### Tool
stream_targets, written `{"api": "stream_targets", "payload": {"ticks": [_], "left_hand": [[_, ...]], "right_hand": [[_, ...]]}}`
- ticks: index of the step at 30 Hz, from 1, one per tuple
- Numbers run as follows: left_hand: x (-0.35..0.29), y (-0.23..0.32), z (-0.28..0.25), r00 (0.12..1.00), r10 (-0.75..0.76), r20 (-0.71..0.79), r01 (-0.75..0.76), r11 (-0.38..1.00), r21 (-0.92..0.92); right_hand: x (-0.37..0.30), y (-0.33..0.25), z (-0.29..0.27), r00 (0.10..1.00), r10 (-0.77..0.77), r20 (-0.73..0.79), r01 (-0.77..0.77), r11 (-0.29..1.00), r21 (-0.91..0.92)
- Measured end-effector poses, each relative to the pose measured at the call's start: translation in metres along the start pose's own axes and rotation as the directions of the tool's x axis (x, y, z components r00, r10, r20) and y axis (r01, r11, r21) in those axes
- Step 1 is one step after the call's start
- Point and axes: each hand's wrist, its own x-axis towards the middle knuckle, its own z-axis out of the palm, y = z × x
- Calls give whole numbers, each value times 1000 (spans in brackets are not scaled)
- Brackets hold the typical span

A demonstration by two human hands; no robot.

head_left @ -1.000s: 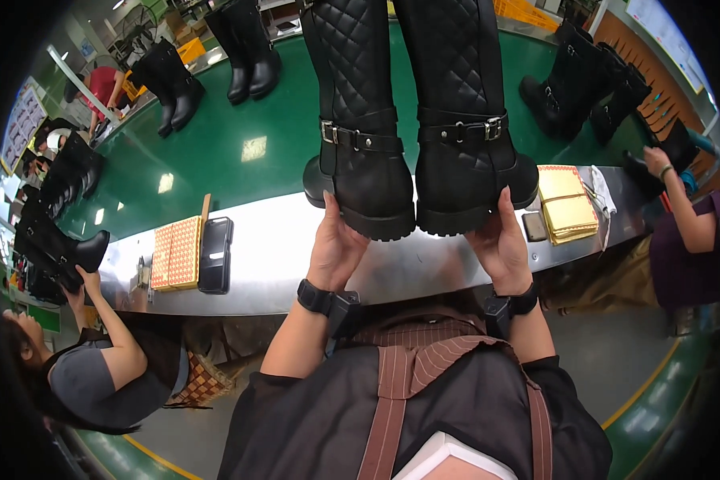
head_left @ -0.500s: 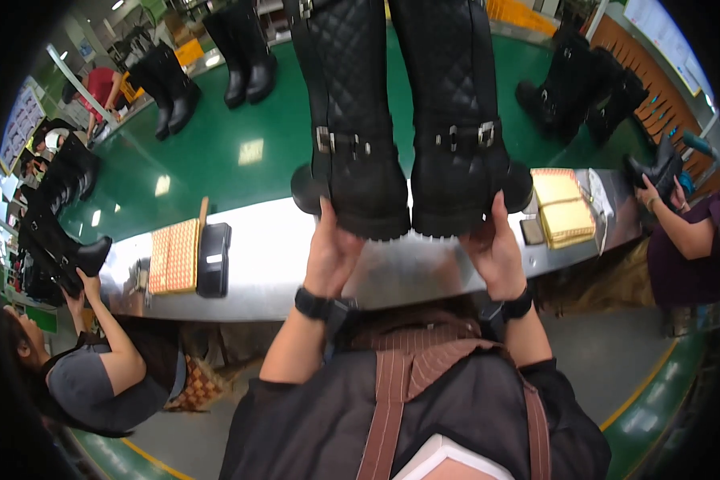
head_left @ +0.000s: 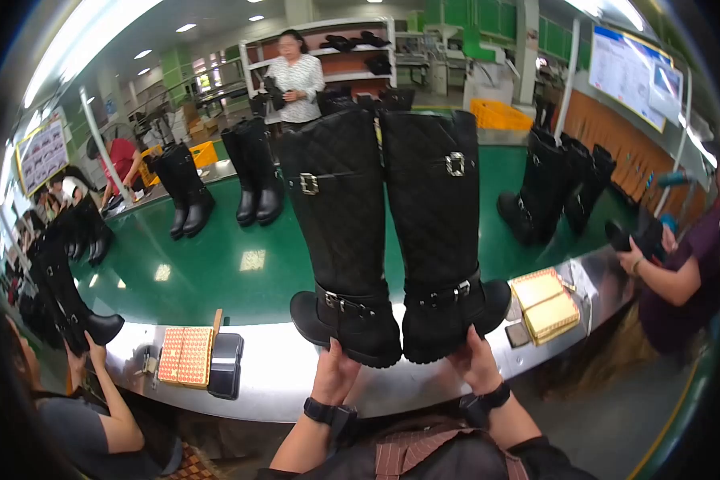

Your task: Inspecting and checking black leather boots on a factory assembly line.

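Note:
A pair of tall black boots stands upright before me, with quilted shafts and silver buckles at the top and ankle. My left hand [head_left: 336, 374] is closed round the sole edge of the left boot [head_left: 334, 216], thumb up against its heel. The right boot [head_left: 434, 212] is gripped the same way by my right hand [head_left: 477, 366]. The two boots are side by side, their toes turned outward and their soles above the metal edge of the bench [head_left: 276, 392]. The fingers beneath the soles are partly hidden.
A patterned yellow pad [head_left: 186, 356] and a black case [head_left: 226, 366] lie left of me. Yellow stacked sheets [head_left: 544, 304] lie right. More black boots [head_left: 256, 172] stand on the green surface [head_left: 216, 264]. Co-workers on both sides hold boots; another person [head_left: 294, 76] stands across.
My view has tipped upward, so the boots now show up to their tops, with the room behind. Both hands keep their hold and appear lower in the picture.

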Motion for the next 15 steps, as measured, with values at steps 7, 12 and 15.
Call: {"api": "stream_targets", "payload": {"ticks": [7,12,15], "left_hand": [[4,-6,-16,971,-237,39,238,933,-270],[16,-35,-34,962,-134,-239,136,991,-5],[5,-28,-37,929,-369,33,365,896,-252]], "right_hand": [[24,-10,2,997,47,-54,-67,866,-496],[1,1,23,875,-280,394,476,355,-805],[-14,8,32,908,-330,259,364,309,-879]]}}
